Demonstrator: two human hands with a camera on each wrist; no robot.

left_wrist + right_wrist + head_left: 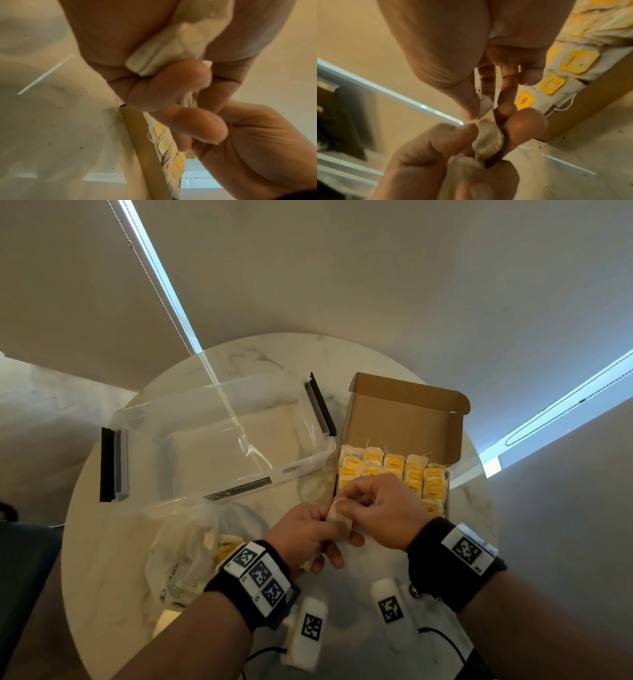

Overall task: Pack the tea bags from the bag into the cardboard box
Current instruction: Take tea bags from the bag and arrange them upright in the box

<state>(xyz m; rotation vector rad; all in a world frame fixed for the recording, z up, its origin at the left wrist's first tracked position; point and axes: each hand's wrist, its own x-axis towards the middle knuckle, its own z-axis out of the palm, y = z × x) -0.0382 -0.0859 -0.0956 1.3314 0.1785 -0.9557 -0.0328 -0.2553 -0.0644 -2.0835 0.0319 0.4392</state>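
Both hands meet just in front of the open cardboard box [400,409], which holds several tea bags with yellow tags [394,463]. My left hand [308,532] grips a small bunch of pale tea bags [340,522]; the bunch [173,51] lies against the palm in the left wrist view. My right hand [373,508] pinches the top of one of those tea bags [488,139] between thumb and fingers. A crumpled clear plastic bag [185,556] with a few tea bags inside lies left of my left wrist.
An empty clear plastic bin [222,436] with dark handles stands on the round marble table [445,559], left of the box. White marker-tagged blocks [308,628] lie near the table's front edge. Tea crumbs dot the tabletop by the box.
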